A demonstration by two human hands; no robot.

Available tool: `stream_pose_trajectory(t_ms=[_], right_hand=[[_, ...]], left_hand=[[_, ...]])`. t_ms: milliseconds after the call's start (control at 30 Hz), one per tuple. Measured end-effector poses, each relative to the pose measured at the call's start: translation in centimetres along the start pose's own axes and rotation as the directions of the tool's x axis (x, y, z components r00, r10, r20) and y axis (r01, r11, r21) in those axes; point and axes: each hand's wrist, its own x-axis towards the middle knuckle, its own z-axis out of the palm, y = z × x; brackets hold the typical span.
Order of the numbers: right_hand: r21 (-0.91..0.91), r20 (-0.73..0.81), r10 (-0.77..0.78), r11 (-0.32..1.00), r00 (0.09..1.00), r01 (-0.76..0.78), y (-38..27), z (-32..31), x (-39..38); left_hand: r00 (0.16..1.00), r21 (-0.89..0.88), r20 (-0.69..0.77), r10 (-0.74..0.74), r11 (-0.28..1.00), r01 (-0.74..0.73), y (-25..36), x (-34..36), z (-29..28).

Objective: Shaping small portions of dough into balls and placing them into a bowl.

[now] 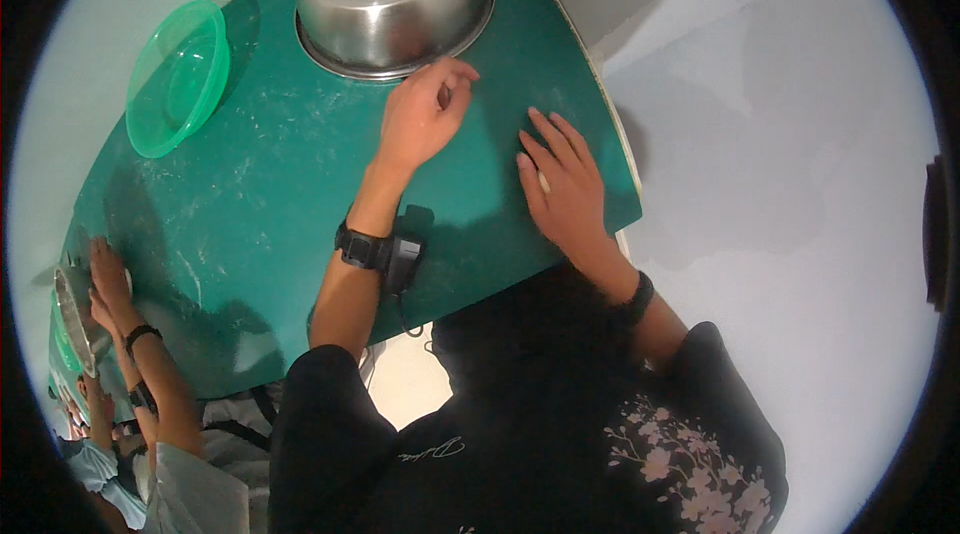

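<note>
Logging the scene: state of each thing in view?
Right hand: fingers extended, slightly spread
Pale piece: mostly covered, shape unclear
Left hand: fingers curled
Steel basin: upside down
Green plastic bowl: upright, nothing visible inside
Green table: pale smears
Co-worker's metal bowl: tilt unclear

A shared workroom, it seems: there's a streaky green table (pixel 270 194) beneath the left hand (pixel 420 114), a steel basin (pixel 400 19) just beyond. And co-workers (pixel 175 409) line the edge, well left!

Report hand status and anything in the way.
Left hand half-curled. Right hand open over small pale piece. Upturned steel basin close ahead of left hand, contact unclear.
</note>
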Motion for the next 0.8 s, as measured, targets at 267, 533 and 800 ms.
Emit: stream_pose_trajectory(t_ms=[267, 533, 800], right_hand=[[0.356, -0.009, 0.076, 0.932, 0.997, -0.068, 3.9, 1.7, 1.3], [0.267, -0.058, 0.142, 0.956, 0.988, -0.122, 3.5, -1.7, -3.1], [0.148, 0.118, -0.132, 0.982, 0.984, 0.114, -1.3, -1.5, -3.0]], left_hand=[[1.0, -0.013, 0.008, -0.007, 1.0, 0.007, 0.1, -0.2, 0.1], [1.0, 0.018, 0.02, 0.011, 1.0, -0.011, -0.5, -0.1, 0.1], [1.0, 0.048, 0.011, 0.029, 0.998, -0.03, -0.6, 0.1, -0.4]])
